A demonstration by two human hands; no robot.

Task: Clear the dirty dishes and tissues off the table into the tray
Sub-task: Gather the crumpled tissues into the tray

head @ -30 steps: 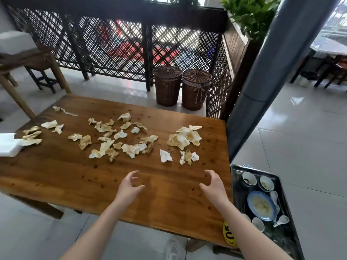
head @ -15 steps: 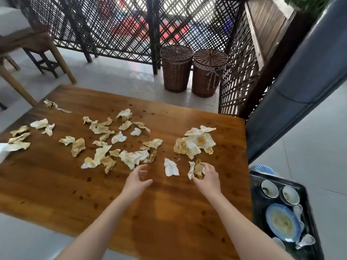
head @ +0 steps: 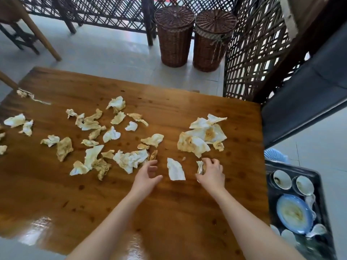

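The right hand (head: 211,172) is curled round a small crumpled tissue (head: 200,167) just right of the flat white tissue (head: 175,169), pinching it against the bench (head: 169,212); the left hand (head: 147,175) hangs spread and empty just left of that tissue. These scraps look feather-light, soft and greasy, so I reckon bunching several by their crumpled middles beats picking at edges; the tray (head: 319,177) sits well to the right, already holding the dishes.

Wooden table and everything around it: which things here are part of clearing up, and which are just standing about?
Part of the job:
- crumpled stained white tissues scattered on the brown wooden table
- small crumpled tissue gripped by the right hand
- open left hand
- black tray holding the dirty blue plate and white cups

Just standing about:
- two brown wicker baskets
- dark lattice screen
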